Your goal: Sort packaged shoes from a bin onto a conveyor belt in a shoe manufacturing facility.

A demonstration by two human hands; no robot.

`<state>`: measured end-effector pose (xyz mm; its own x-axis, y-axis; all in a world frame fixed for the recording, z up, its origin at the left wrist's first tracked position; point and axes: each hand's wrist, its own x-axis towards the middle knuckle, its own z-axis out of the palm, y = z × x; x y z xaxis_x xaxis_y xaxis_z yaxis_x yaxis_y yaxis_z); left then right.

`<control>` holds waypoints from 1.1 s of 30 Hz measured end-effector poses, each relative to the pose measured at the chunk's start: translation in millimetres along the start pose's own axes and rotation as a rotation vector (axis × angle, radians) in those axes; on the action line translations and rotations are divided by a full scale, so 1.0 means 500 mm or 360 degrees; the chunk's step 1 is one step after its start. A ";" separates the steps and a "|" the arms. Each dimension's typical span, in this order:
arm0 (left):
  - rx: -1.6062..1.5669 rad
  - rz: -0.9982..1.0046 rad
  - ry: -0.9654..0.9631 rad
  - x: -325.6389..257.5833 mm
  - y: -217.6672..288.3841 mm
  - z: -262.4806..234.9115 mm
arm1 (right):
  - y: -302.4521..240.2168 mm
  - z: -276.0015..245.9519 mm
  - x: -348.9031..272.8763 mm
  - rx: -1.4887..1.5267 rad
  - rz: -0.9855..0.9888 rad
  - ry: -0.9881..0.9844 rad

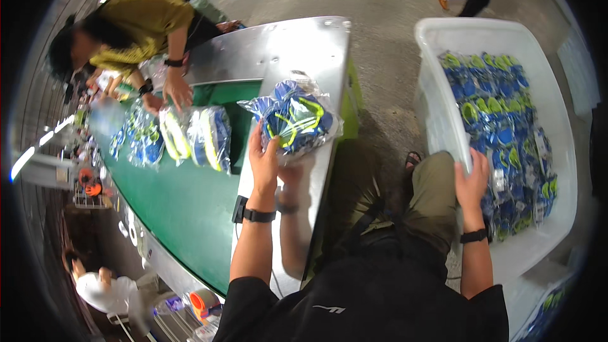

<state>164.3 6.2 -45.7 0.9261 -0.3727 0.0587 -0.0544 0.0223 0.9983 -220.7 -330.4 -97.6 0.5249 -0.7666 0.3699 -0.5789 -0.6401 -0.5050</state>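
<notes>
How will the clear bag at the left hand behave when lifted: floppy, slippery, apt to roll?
The clear bag may be slippery, judging by its glossy plastic. Its loose, crinkled edges will probably flop, though the bulky blue-and-green contents may hold some shape. Rolling seems unlikely, given its lumpy, uneven outline.

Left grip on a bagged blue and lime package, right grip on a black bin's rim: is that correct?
Not quite: the head view shows a white bin, not black. The left grip is on the package, the right grip on the bin's rim.
</notes>
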 end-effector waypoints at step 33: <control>0.0258 -0.0257 -0.0485 -0.207 0.070 0.182 | 0.425 -0.256 -0.283 0.1896 0.2346 0.1030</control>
<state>32.5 -39.0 -16.9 0.7752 -0.6189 -0.1263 0.0024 -0.1972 0.9804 -497.6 -364.5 -157.3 -0.2966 -0.6497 -0.7000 0.4966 0.5211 -0.6941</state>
